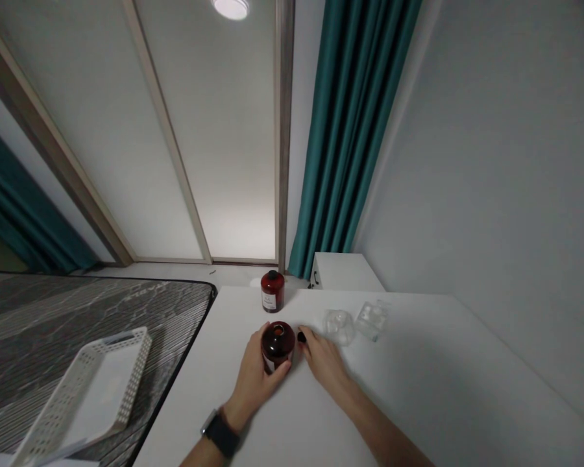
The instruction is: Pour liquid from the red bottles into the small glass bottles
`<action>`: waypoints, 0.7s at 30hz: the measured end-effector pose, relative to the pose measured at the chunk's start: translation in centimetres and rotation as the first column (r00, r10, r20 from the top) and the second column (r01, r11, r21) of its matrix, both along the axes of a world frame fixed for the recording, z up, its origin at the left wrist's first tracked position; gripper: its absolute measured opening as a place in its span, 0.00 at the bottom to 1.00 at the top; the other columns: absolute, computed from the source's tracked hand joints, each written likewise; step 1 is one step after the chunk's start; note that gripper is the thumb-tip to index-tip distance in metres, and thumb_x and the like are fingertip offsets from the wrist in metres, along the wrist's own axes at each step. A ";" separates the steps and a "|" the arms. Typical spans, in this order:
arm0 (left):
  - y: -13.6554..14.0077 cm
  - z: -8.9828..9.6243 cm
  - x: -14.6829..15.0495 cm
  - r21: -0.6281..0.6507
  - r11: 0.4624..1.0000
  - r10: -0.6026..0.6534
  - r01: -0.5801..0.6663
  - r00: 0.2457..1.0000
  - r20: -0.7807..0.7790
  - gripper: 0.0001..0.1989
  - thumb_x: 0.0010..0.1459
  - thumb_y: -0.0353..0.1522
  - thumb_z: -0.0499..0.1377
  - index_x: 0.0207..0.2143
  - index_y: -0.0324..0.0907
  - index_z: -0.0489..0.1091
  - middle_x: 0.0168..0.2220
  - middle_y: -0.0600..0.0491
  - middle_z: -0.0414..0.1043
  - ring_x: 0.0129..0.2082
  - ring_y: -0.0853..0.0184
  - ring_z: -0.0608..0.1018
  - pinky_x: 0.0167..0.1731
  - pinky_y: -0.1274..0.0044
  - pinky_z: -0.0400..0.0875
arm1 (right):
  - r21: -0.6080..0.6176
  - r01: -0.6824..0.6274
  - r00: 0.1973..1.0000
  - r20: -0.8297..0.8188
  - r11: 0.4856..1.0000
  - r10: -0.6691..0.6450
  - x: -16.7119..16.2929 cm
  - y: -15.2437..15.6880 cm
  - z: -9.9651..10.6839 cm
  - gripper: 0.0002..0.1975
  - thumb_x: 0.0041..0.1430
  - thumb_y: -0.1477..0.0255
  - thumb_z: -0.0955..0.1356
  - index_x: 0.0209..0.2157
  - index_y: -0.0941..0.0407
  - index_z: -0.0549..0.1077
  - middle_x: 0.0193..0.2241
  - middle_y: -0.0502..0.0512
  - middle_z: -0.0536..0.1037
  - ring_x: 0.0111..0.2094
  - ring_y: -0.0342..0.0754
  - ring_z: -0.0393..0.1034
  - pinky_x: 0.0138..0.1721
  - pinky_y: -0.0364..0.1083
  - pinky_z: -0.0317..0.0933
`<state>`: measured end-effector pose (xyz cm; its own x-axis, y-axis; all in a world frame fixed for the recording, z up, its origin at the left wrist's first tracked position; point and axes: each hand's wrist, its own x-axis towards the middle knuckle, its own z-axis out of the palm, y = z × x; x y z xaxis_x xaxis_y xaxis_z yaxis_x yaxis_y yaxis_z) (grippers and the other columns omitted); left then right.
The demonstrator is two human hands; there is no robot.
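My left hand [259, 366] is wrapped round a dark red-brown glass bottle [278, 338], which stands upright on the white table [302, 421]. The bottle's neck is uncovered, and its label is mostly hidden by my fingers. Just to the right, my right hand [321, 360] pinches a small black cap [301, 337] between thumb and fingers, close beside the bottle but off its mouth. Farther back stands a second red-brown bottle [272, 295] with a black cap on and a white label facing me.
Two clear plastic pieces, one rounded [339, 326] and one boxy [371, 320], lie right of my right hand. A white perforated basket [95, 389] rests on the grey patterned bed [175, 318] at left. Behind the table are a white cabinet [348, 271] and a green curtain [353, 130].
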<state>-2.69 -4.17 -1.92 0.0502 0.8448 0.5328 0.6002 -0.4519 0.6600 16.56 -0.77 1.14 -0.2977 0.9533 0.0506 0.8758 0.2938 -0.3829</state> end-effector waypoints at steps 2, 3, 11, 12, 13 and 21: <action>0.0 -0.1 -0.1 0.009 1.000 -0.005 0.005 1.000 -0.007 0.36 0.59 0.42 0.62 0.64 0.36 0.53 0.59 0.35 0.66 0.59 0.46 0.71 0.56 0.53 0.69 | 0.001 0.011 1.000 0.004 1.000 -0.011 -1.0 1.0 0.1 0.19 0.67 0.76 0.63 0.57 0.53 0.68 0.48 0.61 0.81 0.43 0.55 0.80 0.40 0.47 0.69; 0.1 -0.1 -0.1 0.013 1.000 -0.006 0.006 1.000 -0.009 0.36 0.59 0.42 0.62 0.64 0.36 0.53 0.59 0.35 0.66 0.59 0.46 0.71 0.55 0.53 0.69 | 0.001 0.016 1.000 0.004 1.000 -0.016 -1.3 1.4 0.0 0.18 0.67 0.75 0.63 0.57 0.53 0.68 0.48 0.61 0.81 0.43 0.56 0.80 0.39 0.47 0.69; 0.2 0.0 -0.1 0.028 1.000 0.003 -0.003 1.000 0.005 0.36 0.58 0.41 0.63 0.63 0.37 0.55 0.58 0.36 0.67 0.58 0.46 0.73 0.54 0.54 0.71 | 0.012 0.038 0.998 -0.059 0.999 -0.038 -1.6 2.4 -0.7 0.22 0.64 0.78 0.63 0.58 0.57 0.68 0.46 0.64 0.82 0.42 0.58 0.80 0.42 0.51 0.71; 0.2 0.1 -0.1 0.025 1.000 0.004 -0.004 1.000 0.013 0.36 0.58 0.41 0.63 0.63 0.38 0.56 0.58 0.36 0.67 0.58 0.47 0.73 0.54 0.54 0.71 | 0.018 0.034 0.996 -0.081 0.999 -0.032 -1.4 2.4 -0.8 0.22 0.63 0.78 0.63 0.59 0.56 0.68 0.47 0.64 0.82 0.43 0.58 0.80 0.43 0.51 0.71; 0.2 0.1 -0.1 0.021 1.000 0.005 -0.006 1.000 0.022 0.36 0.58 0.41 0.63 0.63 0.38 0.56 0.58 0.36 0.68 0.58 0.47 0.73 0.54 0.55 0.71 | 0.026 0.027 0.994 -0.105 0.999 -0.024 -1.2 2.3 -0.8 0.23 0.63 0.79 0.63 0.59 0.56 0.67 0.49 0.64 0.81 0.45 0.57 0.80 0.44 0.52 0.71; 0.5 0.0 0.0 -0.056 0.998 0.014 -0.007 0.992 0.122 0.35 0.59 0.40 0.63 0.63 0.39 0.54 0.58 0.38 0.65 0.60 0.49 0.70 0.58 0.55 0.66 | 0.158 -0.083 0.926 -0.353 0.984 0.135 1.5 -0.4 -1.5 0.22 0.64 0.80 0.59 0.58 0.56 0.67 0.58 0.61 0.74 0.59 0.50 0.69 0.59 0.51 0.65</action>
